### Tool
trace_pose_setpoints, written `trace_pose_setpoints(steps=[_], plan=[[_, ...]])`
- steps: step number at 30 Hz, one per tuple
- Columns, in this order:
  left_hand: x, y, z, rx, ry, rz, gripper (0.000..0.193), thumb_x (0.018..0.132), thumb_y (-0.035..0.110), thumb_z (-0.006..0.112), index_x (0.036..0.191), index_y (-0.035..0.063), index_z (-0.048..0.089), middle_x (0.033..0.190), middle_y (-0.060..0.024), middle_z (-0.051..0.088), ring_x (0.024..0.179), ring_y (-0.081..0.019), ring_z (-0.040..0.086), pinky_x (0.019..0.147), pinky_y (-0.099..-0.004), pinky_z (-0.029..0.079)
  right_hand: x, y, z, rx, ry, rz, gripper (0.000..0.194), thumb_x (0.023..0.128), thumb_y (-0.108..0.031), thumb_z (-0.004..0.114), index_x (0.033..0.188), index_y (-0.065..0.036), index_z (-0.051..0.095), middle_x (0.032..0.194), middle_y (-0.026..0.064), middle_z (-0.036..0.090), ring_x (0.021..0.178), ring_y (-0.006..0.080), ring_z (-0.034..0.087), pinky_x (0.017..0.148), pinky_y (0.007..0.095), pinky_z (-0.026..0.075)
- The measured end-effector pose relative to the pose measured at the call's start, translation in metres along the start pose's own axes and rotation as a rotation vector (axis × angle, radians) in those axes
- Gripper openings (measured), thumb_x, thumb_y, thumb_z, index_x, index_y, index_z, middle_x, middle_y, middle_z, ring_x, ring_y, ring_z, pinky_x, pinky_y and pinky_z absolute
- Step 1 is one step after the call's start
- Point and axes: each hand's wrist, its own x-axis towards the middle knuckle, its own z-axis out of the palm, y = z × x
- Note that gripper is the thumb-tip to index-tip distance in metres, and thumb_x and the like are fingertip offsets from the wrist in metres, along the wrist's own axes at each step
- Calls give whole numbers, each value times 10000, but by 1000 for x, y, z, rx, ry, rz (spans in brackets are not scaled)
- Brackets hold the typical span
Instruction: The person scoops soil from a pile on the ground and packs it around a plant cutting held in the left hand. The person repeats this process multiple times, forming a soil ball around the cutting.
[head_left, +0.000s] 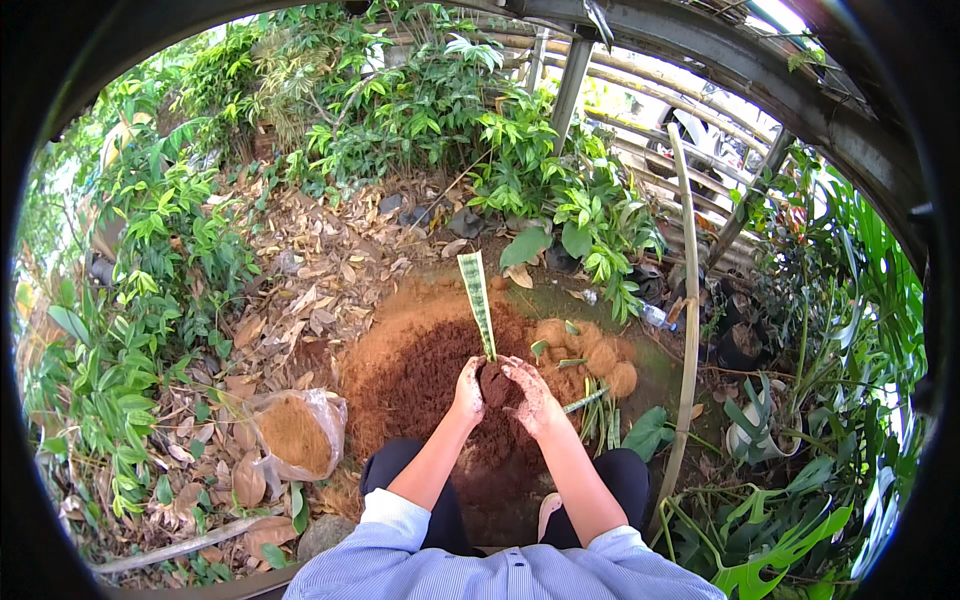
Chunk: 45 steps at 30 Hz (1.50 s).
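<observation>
Between my two hands is a clump of dark brown soil (498, 385), with a cut snake plant leaf (477, 304) standing upright out of its top. My left hand (470, 391) cups the clump from the left. From the right, my right hand (534, 396) curves around it, its fingers dusted with soil. Beneath and beyond them spreads a heap of dark soil (420, 375) ringed by orange-brown fibre. To the right sit several round fibre balls (600, 358), some with short leaf pieces. More snake plant leaves (596, 420) lie beside my right wrist.
A clear plastic bag (336, 427) of brown fibre stands at the left on dry leaves. A long wooden pole (688, 315) runs along the right, near a plastic bottle (654, 315) and a white pot (784, 442). Leafy bushes and a bamboo fence (690, 157) border the ground.
</observation>
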Motion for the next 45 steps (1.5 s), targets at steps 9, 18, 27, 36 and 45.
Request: trace_pose_setpoints(steps=[9, 18, 27, 36, 45], plan=[[4, -1, 0, 46, -90, 33, 272, 879, 257, 395, 874, 46, 566, 875, -86, 602, 814, -205, 565, 780, -316, 446, -2, -5, 18, -159, 92, -535, 443, 849, -213, 557, 1245, -123, 380, 1205, 44, 475, 1139, 181, 424, 943, 430, 317], [1, 2, -1, 26, -31, -2, 249, 900, 280, 366, 942, 94, 527, 901, -72, 592, 814, -197, 584, 752, -348, 487, -20, -26, 29, -1522, -29, -1206, 342, 703, -239, 634, 1018, -115, 583, 1154, 82, 515, 1160, 286, 422, 984, 455, 270], [4, 1, -5, 74, 59, 4, 299, 888, 305, 355, 930, 75, 541, 880, -84, 598, 777, -212, 589, 711, -366, 493, -16, -13, 27, -1063, -13, -1166, 321, 741, -135, 580, 1043, -25, 561, 1115, 151, 542, 1082, 320, 491, 934, 401, 368], [4, -1, -4, -183, -12, -168, 308, 889, 328, 349, 837, 90, 538, 791, -55, 594, 718, -188, 576, 674, -331, 488, 10, 16, 22, -1252, 106, -1447, 330, 715, -112, 546, 1022, 9, 555, 1019, 163, 560, 981, 333, 533, 922, 437, 387], [-4, -5, -10, -91, 16, -148, 255, 882, 219, 346, 815, 80, 549, 756, -45, 588, 685, -165, 581, 634, -304, 506, 29, 32, 15, -1267, 206, -1434, 225, 650, -168, 555, 810, -15, 594, 814, 130, 586, 755, 312, 575, 682, 396, 472]])
